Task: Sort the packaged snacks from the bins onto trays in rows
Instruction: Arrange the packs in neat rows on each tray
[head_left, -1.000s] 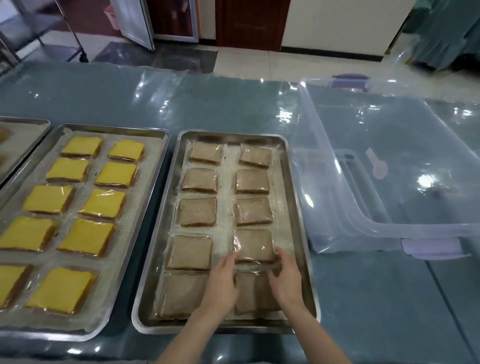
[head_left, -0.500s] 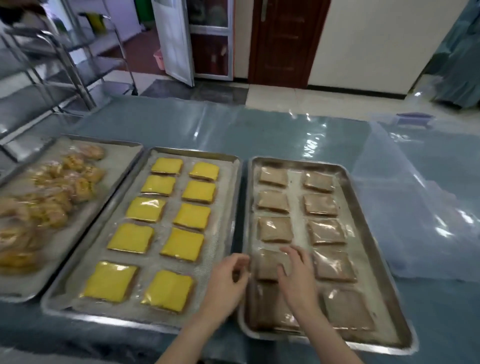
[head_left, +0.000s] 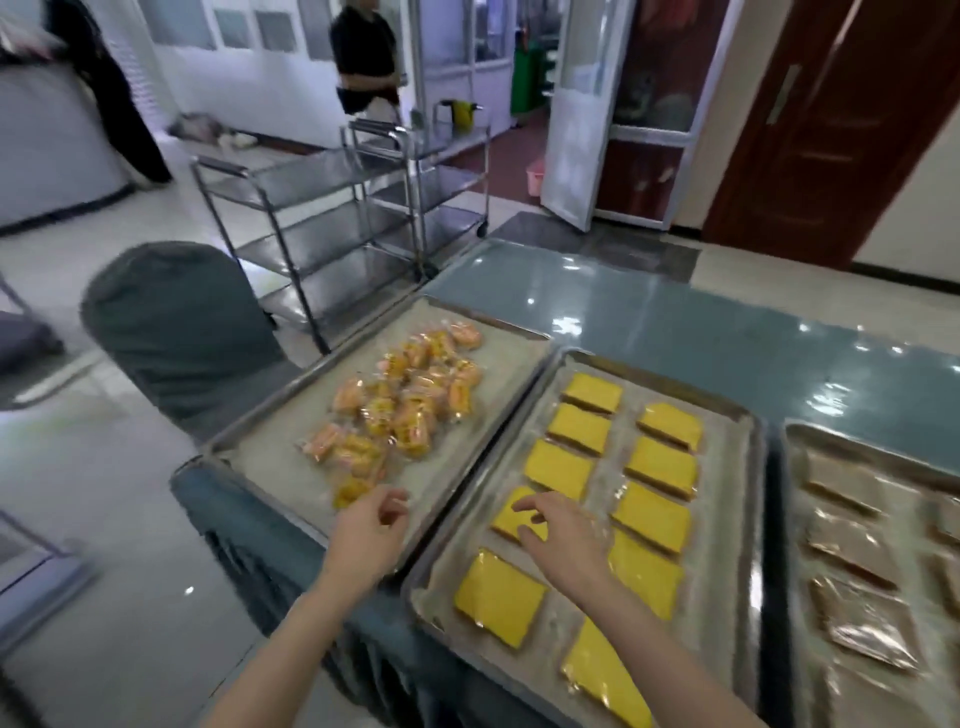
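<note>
Three metal trays lie side by side on the blue-green table. The left tray (head_left: 291, 467) holds a loose heap of orange wrapped snacks (head_left: 400, 415). The middle tray (head_left: 727, 519) carries yellow wrapped squares (head_left: 660, 465) in two rows. The right tray (head_left: 795, 519) has brown wrapped squares (head_left: 852, 551) in rows. My left hand (head_left: 366, 530) hovers over the near edge of the left tray, fingers loosely curled, holding nothing. My right hand (head_left: 561, 535) hovers above a yellow square in the middle tray, fingers spread and empty.
A covered chair (head_left: 176, 332) stands left of the table. Steel shelf carts (head_left: 332, 218) stand behind it. A person in dark clothes (head_left: 363, 57) stands far back. A brown door (head_left: 831, 130) is at the back right.
The view has swung left, from the brown tray to the yellow and orange trays. Both hands left the brown squares and moved left; the clear bin is out of view.
</note>
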